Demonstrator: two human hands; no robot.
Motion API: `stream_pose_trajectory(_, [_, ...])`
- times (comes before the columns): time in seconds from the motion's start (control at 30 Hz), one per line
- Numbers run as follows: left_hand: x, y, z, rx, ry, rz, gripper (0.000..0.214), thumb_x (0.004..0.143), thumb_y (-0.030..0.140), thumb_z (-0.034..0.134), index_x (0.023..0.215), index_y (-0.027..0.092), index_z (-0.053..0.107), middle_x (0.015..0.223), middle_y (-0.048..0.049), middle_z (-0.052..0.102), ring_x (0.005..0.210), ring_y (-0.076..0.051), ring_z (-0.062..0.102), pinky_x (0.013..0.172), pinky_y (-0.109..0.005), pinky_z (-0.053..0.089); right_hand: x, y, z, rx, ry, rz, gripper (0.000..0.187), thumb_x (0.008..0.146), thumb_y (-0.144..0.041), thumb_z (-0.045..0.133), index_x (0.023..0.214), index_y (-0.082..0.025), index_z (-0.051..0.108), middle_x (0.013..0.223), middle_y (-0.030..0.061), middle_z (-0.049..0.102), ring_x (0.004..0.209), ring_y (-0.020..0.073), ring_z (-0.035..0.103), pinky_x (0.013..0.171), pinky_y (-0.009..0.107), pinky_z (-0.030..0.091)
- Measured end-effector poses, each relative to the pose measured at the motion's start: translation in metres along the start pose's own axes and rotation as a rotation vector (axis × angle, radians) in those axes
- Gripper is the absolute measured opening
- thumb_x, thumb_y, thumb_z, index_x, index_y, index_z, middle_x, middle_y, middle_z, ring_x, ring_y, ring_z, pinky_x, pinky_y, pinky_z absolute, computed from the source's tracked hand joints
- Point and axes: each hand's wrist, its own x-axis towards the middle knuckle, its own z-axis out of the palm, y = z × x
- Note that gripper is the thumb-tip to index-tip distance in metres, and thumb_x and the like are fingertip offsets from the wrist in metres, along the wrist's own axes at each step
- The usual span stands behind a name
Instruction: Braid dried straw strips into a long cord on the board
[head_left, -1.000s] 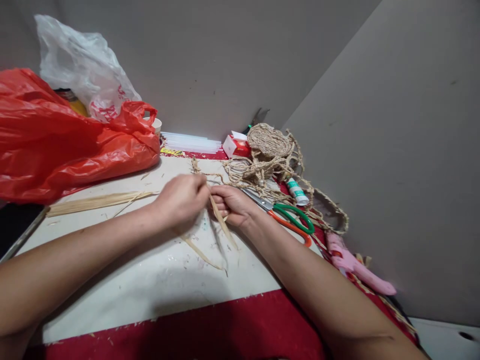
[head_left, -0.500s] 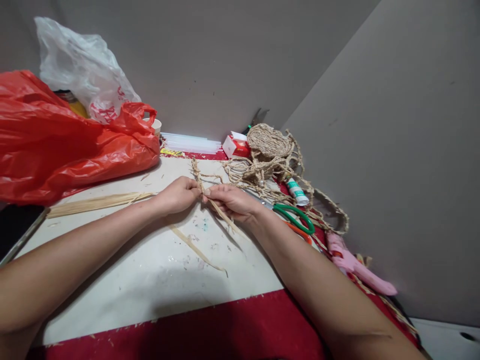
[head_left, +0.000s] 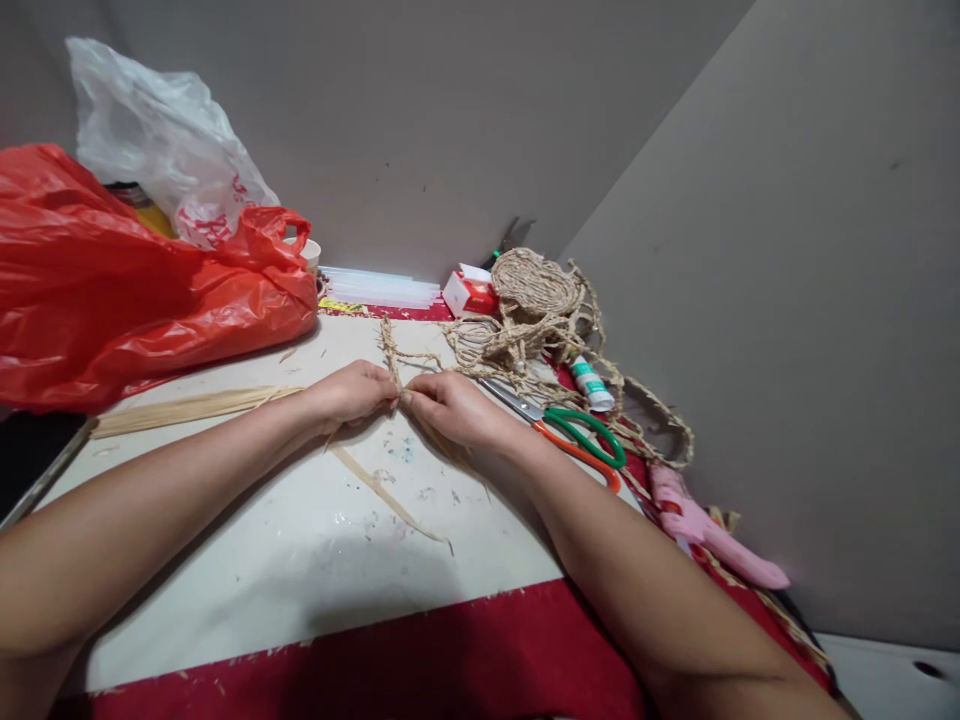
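Note:
Between my hands lies a straw braid [head_left: 388, 345], its frayed upper end pointing away from me on the white board. My left hand [head_left: 358, 392] pinches the braid's lower end from the left. From the other side my right hand [head_left: 442, 402] is closed, thumb and fingers pressed on the straw close to the left fingertips. Loose strands run out beneath the right palm, mostly hidden. A flat straw strip [head_left: 390, 497] trails from under my left hand toward me. More flat straw strips [head_left: 187, 408] lie behind my left forearm.
Scissors [head_left: 581, 440] with green and orange handles lie right of my right hand. Behind them are coiled straw rope [head_left: 536, 290], a red-and-white box [head_left: 470, 291] and a pink glue gun [head_left: 709, 530]. A red plastic bag [head_left: 157, 290] fills the left; clear sticks [head_left: 382, 287] lie at the back.
My right hand has turned palm-down and shifted slightly left, covering the strands that stuck out before. More of the scissors now shows. The left hand stays nearly in place.

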Motion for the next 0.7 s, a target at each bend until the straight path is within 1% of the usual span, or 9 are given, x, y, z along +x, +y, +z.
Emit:
stream_pose_trajectory(0.1, [0.001,-0.004,0.001,0.023,0.052,0.032,0.018,0.073,0.023,0.049,0.057,0.016,0.051,0.034,0.0073,0.027,0.031,-0.005,0.019,0.038,-0.023,0.01,-0.002,0.001,-0.005,-0.005,0.001,0.044,0.025,0.082,-0.028,0.044,0.067,-0.014,0.057,0.061,-0.0003,0.052,0.058,0.0105,0.044,0.054,0.022,0.03])
stream_pose_trajectory(0.2, [0.001,-0.008,0.004,0.029,0.106,0.094,0.019,0.072,0.023,0.05,0.055,0.015,0.052,0.036,0.0071,0.032,0.033,-0.004,0.021,0.04,-0.022,0.014,-0.002,-0.004,-0.006,0.077,-0.006,0.125,0.024,0.08,-0.028,0.043,0.062,-0.014,0.051,0.056,-0.0021,0.046,0.054,0.0098,0.04,0.051,0.022,0.028])
stream_pose_trajectory(0.3, [0.0,-0.011,0.007,-0.022,0.136,0.175,0.019,0.07,0.021,0.049,0.053,0.014,0.052,0.041,0.0055,0.04,0.038,-0.005,0.029,0.043,-0.021,0.021,-0.004,-0.014,0.002,0.202,-0.015,0.166,0.024,0.079,-0.027,0.041,0.063,-0.014,0.052,0.056,-0.0014,0.047,0.053,0.0099,0.039,0.05,0.022,0.029])
stream_pose_trajectory(0.37, [-0.001,-0.013,0.01,-0.086,0.148,0.202,0.019,0.069,0.02,0.048,0.051,0.014,0.048,0.042,0.0055,0.04,0.04,-0.005,0.03,0.044,-0.02,0.023,-0.008,-0.021,0.009,0.214,0.0,0.145,0.024,0.08,-0.025,0.041,0.061,-0.015,0.052,0.056,-0.0001,0.049,0.053,0.0103,0.039,0.05,0.022,0.028])
stream_pose_trajectory(0.43, [-0.002,-0.014,0.013,-0.146,0.157,0.178,0.02,0.069,0.019,0.048,0.05,0.016,0.044,0.04,0.0071,0.035,0.037,-0.004,0.026,0.041,-0.021,0.019,-0.011,-0.026,0.016,0.154,0.032,0.112,0.025,0.08,-0.024,0.041,0.057,-0.016,0.049,0.054,0.0014,0.05,0.052,0.0111,0.039,0.05,0.024,0.026])
stream_pose_trajectory(0.5, [-0.003,-0.013,0.015,-0.187,0.151,0.128,0.021,0.069,0.02,0.049,0.05,0.017,0.041,0.038,0.0085,0.03,0.033,-0.004,0.021,0.038,-0.022,0.014,-0.014,-0.029,0.021,0.072,0.062,0.109,0.026,0.08,-0.022,0.042,0.054,-0.017,0.047,0.051,0.0029,0.05,0.05,0.0118,0.038,0.05,0.025,0.024])
stream_pose_trajectory(0.6, [-0.005,-0.01,0.015,-0.246,0.125,0.074,0.022,0.069,0.021,0.052,0.051,0.018,0.041,0.037,0.0086,0.03,0.031,-0.004,0.021,0.036,-0.023,0.011,-0.017,-0.031,0.024,-0.024,0.069,0.132,0.026,0.08,-0.02,0.042,0.055,-0.018,0.049,0.051,0.0046,0.052,0.048,0.0121,0.037,0.051,0.027,0.023])
stream_pose_trajectory(0.7, [-0.006,-0.006,0.014,-0.29,0.1,0.046,0.02,0.068,0.021,0.056,0.052,0.017,0.045,0.035,0.0089,0.03,0.03,-0.003,0.02,0.036,-0.022,0.011,-0.021,-0.037,0.021,-0.114,0.046,0.103,0.025,0.081,-0.02,0.041,0.058,-0.017,0.052,0.057,0.0056,0.055,0.05,0.0121,0.037,0.052,0.028,0.023])
